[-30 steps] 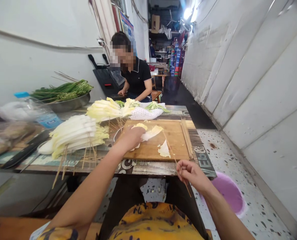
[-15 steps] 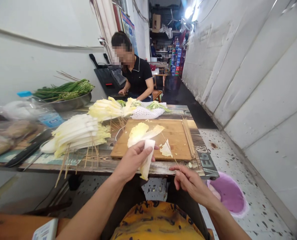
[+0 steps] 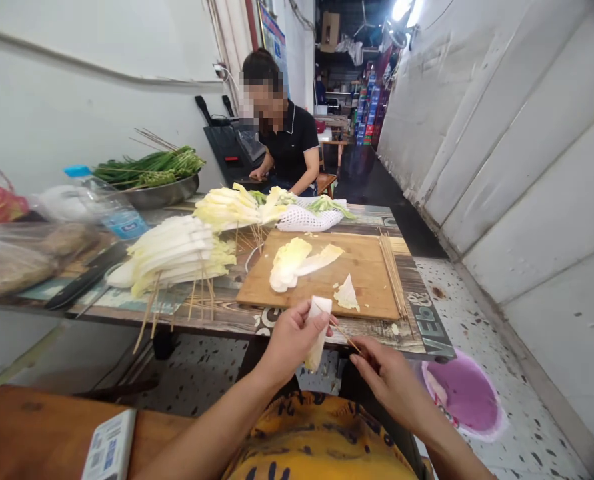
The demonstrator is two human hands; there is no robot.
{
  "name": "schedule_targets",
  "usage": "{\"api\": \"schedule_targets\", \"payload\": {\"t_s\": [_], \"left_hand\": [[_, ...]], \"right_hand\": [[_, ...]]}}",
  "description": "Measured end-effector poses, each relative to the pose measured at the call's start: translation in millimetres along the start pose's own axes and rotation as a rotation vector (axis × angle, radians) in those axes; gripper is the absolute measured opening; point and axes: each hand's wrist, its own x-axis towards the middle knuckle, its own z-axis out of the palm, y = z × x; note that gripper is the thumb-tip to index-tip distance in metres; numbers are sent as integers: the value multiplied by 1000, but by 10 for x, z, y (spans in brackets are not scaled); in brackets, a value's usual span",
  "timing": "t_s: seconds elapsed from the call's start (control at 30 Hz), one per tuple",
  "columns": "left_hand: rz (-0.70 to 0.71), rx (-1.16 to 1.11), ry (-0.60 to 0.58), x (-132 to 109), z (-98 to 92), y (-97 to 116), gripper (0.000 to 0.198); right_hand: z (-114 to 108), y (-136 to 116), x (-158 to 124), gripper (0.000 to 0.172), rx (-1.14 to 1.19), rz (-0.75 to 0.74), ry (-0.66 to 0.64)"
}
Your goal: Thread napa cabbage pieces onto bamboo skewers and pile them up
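Observation:
Pinched in my left hand (image 3: 297,337) is a strip of napa cabbage leaf (image 3: 319,347), white at the top and yellowish at its lower end, hanging over the table's near edge. My right hand (image 3: 381,367) grips a thin bamboo skewer (image 3: 345,335), whose far end reaches the upper part of the strip; whether it has pierced the leaf I cannot tell. Beyond my hands, the wooden cutting board (image 3: 371,267) carries loose cabbage leaves (image 3: 289,263) and a small torn piece (image 3: 347,293). Bare skewers (image 3: 391,273) lie along the board's right side.
Skewered cabbage strips (image 3: 174,250) are piled left of the board, near a black-handled knife (image 3: 84,280). Behind stand a water bottle (image 3: 114,210) and a metal bowl (image 3: 169,192) of greens. A co-worker (image 3: 289,137) sits across the table. A pink-purple bin (image 3: 469,393) stands on the floor, right.
My right hand has brought the skewer up to the cabbage strip, closing the gap between them. The left hand still holds the strip, now more upright. The whole view has shifted slightly.

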Motion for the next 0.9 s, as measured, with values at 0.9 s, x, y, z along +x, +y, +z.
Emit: {"api": "schedule_targets", "payload": {"t_s": [0.9], "left_hand": [[-196, -314, -53, -125, -93, 87, 27]], "right_hand": [[-161, -230, -119, 26, -402, -410, 442]]}}
